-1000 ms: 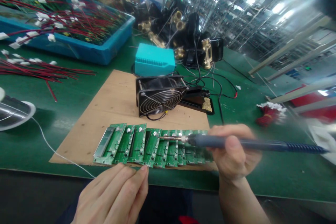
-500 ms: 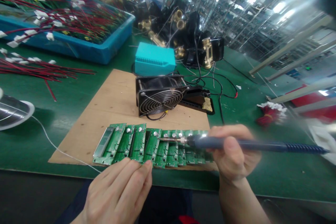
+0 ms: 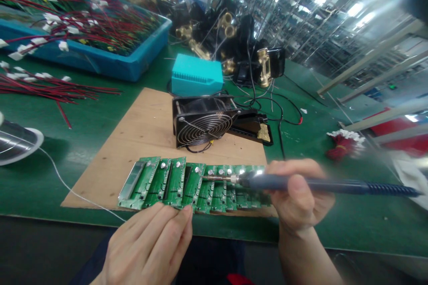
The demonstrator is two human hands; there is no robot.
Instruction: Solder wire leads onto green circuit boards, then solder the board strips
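A row of overlapping green circuit boards (image 3: 194,185) lies along the front of a cardboard sheet (image 3: 123,142). My right hand (image 3: 301,196) is closed around the dark blue handle of a soldering iron (image 3: 277,182), whose metal tip points left and meets the edge of a board mid-row. At the row's near edge, my left hand (image 3: 152,242) has its fingers pinched together. Solder wire (image 3: 80,193) runs from a spool (image 3: 20,144) at the left into that hand; its end at the fingertips is too fine to make out clearly. The leftmost board carries a grey display (image 3: 132,181).
Behind the boards stands a black fan (image 3: 203,122) with a wire guard, beside an iron stand with a yellow sponge (image 3: 263,132). Farther back are a turquoise box (image 3: 197,75), brass fittings (image 3: 265,67) and a blue bin (image 3: 140,64). Red wires (image 3: 50,89) lie left.
Both hands have shifted only very slightly. The iron's tip stays at the same board, and the boards have hardly moved.
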